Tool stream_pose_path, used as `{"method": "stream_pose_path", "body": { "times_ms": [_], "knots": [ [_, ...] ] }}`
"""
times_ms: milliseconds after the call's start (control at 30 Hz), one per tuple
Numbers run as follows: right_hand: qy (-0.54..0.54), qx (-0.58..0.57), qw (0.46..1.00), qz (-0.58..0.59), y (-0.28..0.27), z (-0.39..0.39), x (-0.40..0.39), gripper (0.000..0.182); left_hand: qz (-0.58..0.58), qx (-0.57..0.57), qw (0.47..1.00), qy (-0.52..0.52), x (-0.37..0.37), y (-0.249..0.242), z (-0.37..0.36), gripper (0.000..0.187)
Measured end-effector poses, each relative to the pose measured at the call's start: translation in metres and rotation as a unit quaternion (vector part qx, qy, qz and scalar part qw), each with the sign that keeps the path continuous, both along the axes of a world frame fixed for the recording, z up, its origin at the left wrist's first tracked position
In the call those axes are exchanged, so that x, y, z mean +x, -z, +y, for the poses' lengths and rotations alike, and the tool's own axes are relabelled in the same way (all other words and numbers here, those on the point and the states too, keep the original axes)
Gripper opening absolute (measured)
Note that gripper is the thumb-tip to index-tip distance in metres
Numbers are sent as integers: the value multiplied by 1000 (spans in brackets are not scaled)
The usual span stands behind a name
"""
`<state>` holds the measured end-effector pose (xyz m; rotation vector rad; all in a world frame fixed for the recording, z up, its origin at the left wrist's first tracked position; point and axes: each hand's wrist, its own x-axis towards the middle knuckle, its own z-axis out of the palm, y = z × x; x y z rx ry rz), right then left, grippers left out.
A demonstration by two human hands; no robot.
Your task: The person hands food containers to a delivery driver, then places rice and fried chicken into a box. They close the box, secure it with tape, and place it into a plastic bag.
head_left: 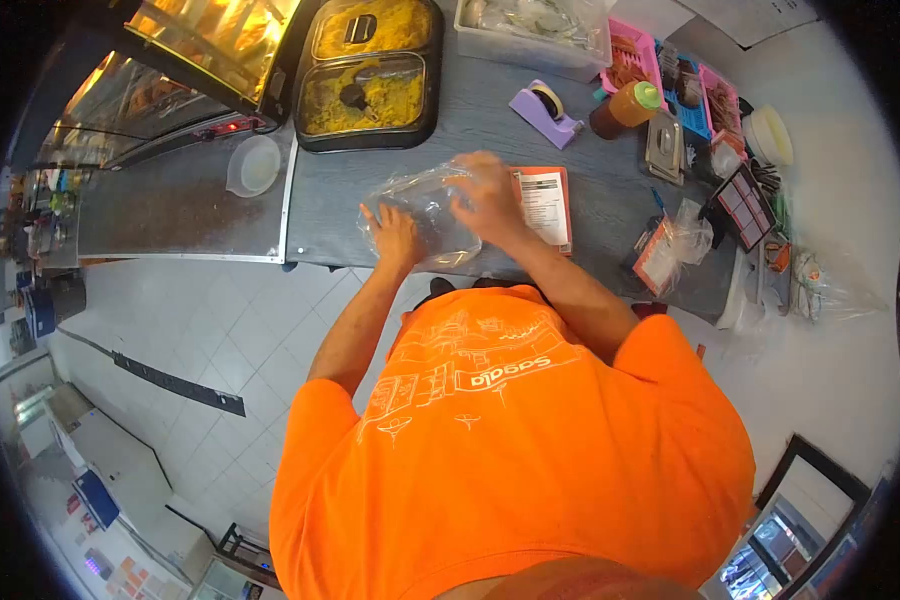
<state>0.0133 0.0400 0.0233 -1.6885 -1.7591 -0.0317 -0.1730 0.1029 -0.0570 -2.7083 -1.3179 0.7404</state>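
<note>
A clear plastic bag (432, 212) lies on the grey counter between my hands. My left hand (395, 236) rests on the bag's near left part with its fingers spread. At the bag's right edge, my right hand (490, 200) has curled fingers that pinch the plastic; the fingertips are slightly blurred. Just right of that hand is an orange-edged pad with a printed sheet (544, 207).
Behind the bag stands a black two-part food tray (435, 70) under clear lids. A purple tape dispenser (546, 116), a sauce bottle (625, 108) and a steel lidded container (664, 147) stand back right. A white tub (254, 166) sits left, below a lit display case (215, 45).
</note>
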Motion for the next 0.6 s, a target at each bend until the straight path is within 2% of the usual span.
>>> {"method": "stream_pose_path", "body": {
  "times_ms": [33,100,133,167,200,233,267,300,333,367,400,500,533,600],
  "knots": [
    [89,36,995,-18,-20,-11,14,31,-100,-54,993,-11,5,-14,-6,45],
    [260,-3,965,16,-21,-40,58,42,-298,-157,941,-33,26,-50,-18,42],
    [304,-88,945,88,5,-54,87,49,-315,-301,897,-77,42,-61,-23,46],
    [344,-175,909,159,40,-70,109,56,-323,-439,830,-120,58,-66,-34,51],
    [309,-240,862,323,60,-84,119,60,-392,-478,766,-176,74,-38,-52,59],
    [262,-297,786,475,75,-92,128,63,-457,-508,693,-230,93,9,-71,68],
    [206,-344,684,610,90,-98,132,67,-503,-454,677,-287,119,63,-85,72],
    [166,-327,651,665,109,-103,132,69,-535,-465,622,-333,134,71,-89,76],
    [123,-307,615,715,123,-106,129,71,-566,-471,563,-375,148,56,-89,81],
    [80,-287,573,763,136,-111,126,73,-577,-538,461,-406,155,42,-88,85],
    [95,-248,555,788,104,-107,115,68,-579,-595,352,-432,155,23,-89,89],
    [126,-236,581,768,45,-110,96,67,-648,-629,288,-319,152,34,-76,92],
    [101,-224,613,751,34,-111,90,66,-642,-630,289,-328,146,20,-67,91],
    [93,-223,586,773,12,-107,64,65,-602,-645,368,-295,111,-21,-44,91]
  ]
}}
